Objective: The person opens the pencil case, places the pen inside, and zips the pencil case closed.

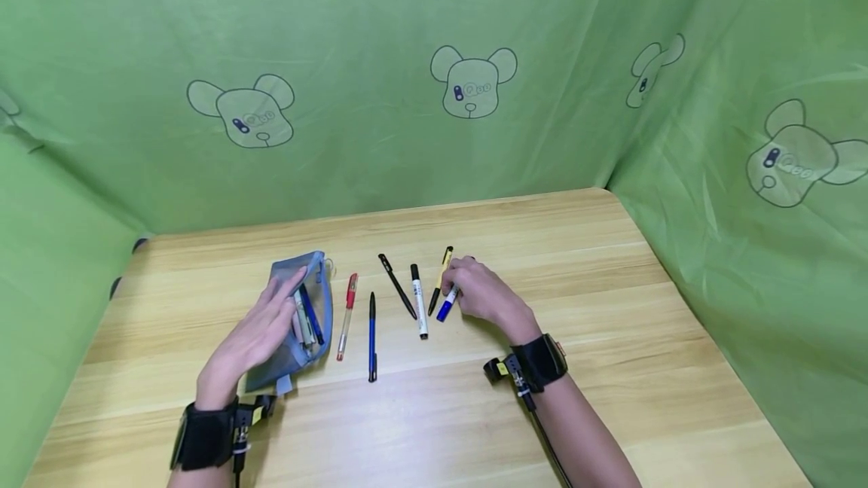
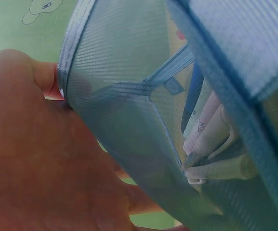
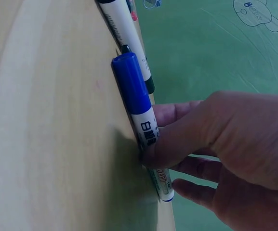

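Observation:
My left hand [image 1: 254, 330] grips the side of a blue mesh pencil case [image 1: 328, 307]. In the left wrist view the thumb lies over the rim of the pencil case [image 2: 114, 110], with other fingers behind its wall. The case gapes open and several pens and markers [image 2: 208, 125] lie inside. On the right, my right hand [image 1: 481, 292] pinches a white whiteboard marker with a blue cap [image 3: 134, 86] between thumb and fingers. The marker lies along the tabletop, cap end toward me. Just left of that hand is a yellow and black pen [image 1: 446, 258].
Between the hands lie a white marker with black ends [image 1: 419, 300], a black pen [image 1: 397, 285], a blue pen [image 1: 372, 337] and a clear pen with a red cap [image 1: 349, 300]. Green curtains [image 1: 380, 157] stand along the back and sides of the wooden table [image 1: 407, 428].

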Demonstrator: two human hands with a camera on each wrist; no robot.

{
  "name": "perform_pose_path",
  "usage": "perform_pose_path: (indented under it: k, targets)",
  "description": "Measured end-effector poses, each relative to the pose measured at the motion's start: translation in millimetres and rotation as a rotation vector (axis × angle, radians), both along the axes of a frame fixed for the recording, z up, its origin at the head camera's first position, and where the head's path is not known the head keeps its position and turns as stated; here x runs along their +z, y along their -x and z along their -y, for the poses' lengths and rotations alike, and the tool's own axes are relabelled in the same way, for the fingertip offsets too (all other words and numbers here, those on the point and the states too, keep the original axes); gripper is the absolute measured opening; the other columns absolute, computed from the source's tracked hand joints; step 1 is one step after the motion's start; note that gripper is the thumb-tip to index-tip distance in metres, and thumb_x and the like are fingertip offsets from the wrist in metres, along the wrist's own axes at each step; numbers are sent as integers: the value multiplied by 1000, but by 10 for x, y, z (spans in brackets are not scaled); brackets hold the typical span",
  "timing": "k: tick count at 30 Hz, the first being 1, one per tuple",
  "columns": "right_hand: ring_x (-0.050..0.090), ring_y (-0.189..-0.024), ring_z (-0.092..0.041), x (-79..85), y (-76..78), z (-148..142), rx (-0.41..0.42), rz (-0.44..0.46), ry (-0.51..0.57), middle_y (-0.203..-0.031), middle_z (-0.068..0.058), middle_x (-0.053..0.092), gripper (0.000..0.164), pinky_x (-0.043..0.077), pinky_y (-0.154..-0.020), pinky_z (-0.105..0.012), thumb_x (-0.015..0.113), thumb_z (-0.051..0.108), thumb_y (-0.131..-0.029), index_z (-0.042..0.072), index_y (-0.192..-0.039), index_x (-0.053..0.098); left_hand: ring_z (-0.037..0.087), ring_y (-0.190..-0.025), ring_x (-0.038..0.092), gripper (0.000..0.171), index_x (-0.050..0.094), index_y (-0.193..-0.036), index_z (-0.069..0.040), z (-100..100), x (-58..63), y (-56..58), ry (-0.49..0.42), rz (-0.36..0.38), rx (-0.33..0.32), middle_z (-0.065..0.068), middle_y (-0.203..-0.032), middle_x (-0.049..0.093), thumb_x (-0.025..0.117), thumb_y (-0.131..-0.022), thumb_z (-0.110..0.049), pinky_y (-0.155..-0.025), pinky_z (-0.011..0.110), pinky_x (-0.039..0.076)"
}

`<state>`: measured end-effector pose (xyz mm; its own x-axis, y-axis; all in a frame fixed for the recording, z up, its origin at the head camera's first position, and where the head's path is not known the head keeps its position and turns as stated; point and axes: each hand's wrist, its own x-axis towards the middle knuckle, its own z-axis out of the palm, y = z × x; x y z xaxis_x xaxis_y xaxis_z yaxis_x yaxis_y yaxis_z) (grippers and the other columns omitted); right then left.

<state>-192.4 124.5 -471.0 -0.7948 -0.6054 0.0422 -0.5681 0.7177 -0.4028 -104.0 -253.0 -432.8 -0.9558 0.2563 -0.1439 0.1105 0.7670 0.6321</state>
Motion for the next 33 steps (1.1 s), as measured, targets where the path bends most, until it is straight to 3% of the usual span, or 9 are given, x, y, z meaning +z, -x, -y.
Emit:
perform_pose_path:
  k: [8,17,23,33]
  targets:
    - [61,-100,-19,29,-15,-7,-13,-17,-24,-101,2,67,34,53,-95,-33,71,-16,-79,13,-96,77,59,-149,6,58,10,-166,-12,18,-11,-10,9,-9,-5,38,-164,0,14,-112,-30,-105,85,13]
    - [65,-100,-20,101,-27,-23,-84,6,25,-106,-2,68,42,56,-93,-33,66,-17,-80,11,-110,76,59,-148,7,58,11,-166,-12,36,-20,-11,13,-19,-6,37,-164,0,14,-111,-29,-105,85,14]
    - [63,-91,-15,113,-40,-33,-109,-1,57,-105,-1,69,34,57,-84,-30,70,-9,-86,10,-113,75,61,-147,8,58,11,-166,-11,32,-27,-12,11,-25,-8,38,-164,0,15,-111,-28,-104,85,15]
    - [60,-71,-12,165,-55,24,-200,9,162,-93,-7,67,33,55,-63,-21,71,3,-94,-1,-127,68,59,-148,7,57,12,-166,-13,38,-25,-25,5,-19,-14,37,-164,0,15,-112,-29,-104,86,14]
